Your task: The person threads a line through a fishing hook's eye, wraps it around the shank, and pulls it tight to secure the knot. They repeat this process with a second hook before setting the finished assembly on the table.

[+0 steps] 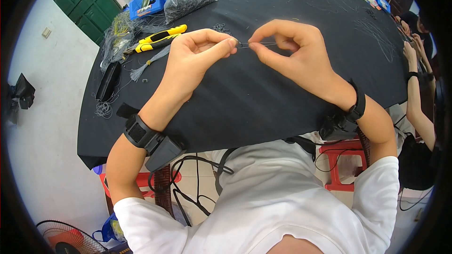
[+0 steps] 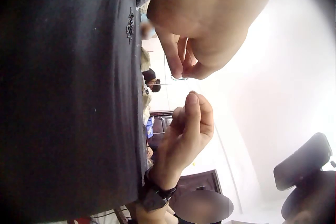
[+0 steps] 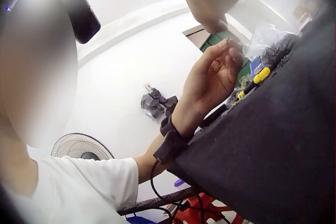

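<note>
Over the black-covered table (image 1: pixel 263 108), both hands meet fingertip to fingertip in the head view. My left hand (image 1: pixel 190 59) pinches a small dark piece (image 1: pixel 239 44) between thumb and forefinger; in the left wrist view it shows as a thin, curved, hook-like bit (image 2: pixel 178 78). A short gap away, my right hand (image 1: pixel 299 49) pinches a thin grey line (image 1: pixel 269 43) between thumb and forefinger. The line spans the gap to the dark piece and trails past the right fingertips. Much of the small piece is hidden by the left fingers.
Yellow-and-black pliers (image 1: pixel 157 38) lie left of the hands, near a tied bundle of grey line (image 1: pixel 149 63) and a black case (image 1: pixel 108 81). Behind stand a clear bag of small dark pieces (image 1: pixel 188 3) and a blue box (image 1: pixel 147 7). Loose strands (image 1: pixel 376 37) lie at right.
</note>
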`<state>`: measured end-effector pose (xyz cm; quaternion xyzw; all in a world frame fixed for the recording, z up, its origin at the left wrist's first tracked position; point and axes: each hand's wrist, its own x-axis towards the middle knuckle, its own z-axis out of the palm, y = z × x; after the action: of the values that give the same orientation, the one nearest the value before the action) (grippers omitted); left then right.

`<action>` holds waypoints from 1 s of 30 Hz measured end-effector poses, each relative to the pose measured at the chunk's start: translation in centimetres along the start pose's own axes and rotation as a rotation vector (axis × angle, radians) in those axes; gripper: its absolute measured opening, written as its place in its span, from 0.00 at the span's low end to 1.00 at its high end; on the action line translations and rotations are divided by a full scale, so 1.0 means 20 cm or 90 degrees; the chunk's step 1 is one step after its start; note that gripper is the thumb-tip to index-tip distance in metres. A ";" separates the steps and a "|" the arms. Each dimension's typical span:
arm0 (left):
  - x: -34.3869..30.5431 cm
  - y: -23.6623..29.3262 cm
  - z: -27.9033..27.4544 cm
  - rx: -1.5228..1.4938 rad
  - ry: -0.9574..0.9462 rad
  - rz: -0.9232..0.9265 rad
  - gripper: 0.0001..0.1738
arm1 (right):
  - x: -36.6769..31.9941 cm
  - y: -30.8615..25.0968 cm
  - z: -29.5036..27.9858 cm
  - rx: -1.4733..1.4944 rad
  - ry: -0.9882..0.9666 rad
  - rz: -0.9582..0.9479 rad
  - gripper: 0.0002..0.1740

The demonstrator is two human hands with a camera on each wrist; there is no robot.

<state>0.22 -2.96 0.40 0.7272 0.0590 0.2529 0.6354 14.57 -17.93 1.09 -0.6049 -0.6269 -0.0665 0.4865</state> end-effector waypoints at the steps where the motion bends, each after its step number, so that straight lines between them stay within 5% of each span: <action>1: 0.00 0.00 0.00 0.006 0.001 -0.001 0.11 | 0.00 0.00 0.00 0.001 -0.004 -0.004 0.06; 30: 0.00 0.01 0.01 -0.015 0.003 0.006 0.11 | 0.00 -0.02 -0.01 -0.007 0.030 -0.031 0.06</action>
<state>0.20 -3.22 0.49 0.7191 0.0540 0.2585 0.6428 14.33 -18.09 1.36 -0.5907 -0.6293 -0.0960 0.4958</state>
